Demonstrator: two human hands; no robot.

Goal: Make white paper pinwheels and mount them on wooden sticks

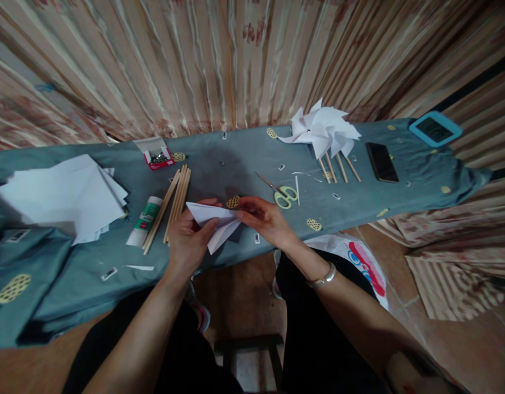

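- Fingers of the left hand (189,235) grip the folded paper (223,234), thumb across its front and the other fingers behind.
- Thumb and forefinger of the right hand (271,221) pinch the paper's right end; the remaining fingers are curled.
- The paper is held between both hands, above the near edge of the cloth (244,153), with one pointed corner aimed downward.
- Just left of the left hand lie the sticks (179,197), loose and roughly side by side, slanting away from the person.
- A green and white tube (147,214) lies just beside them, on their left.
- Further left, the sheets (63,191) are piled unevenly, corners fanned out.
- Beyond the sticks stands an open red box (164,163), small shiny pieces inside.
- Beyond the right hand, the scissors (284,196) have green handles and point away to the left; a thin paper strip (298,190) lies just beside the handles.
- Farther back on the right, several white pinwheels (324,131) overlap, their four handles toward the person.
- Right of these lies a dark phone (382,162), then a blue-framed clock (435,129) near the far right.
- A bracelet (326,274) circles the right wrist.
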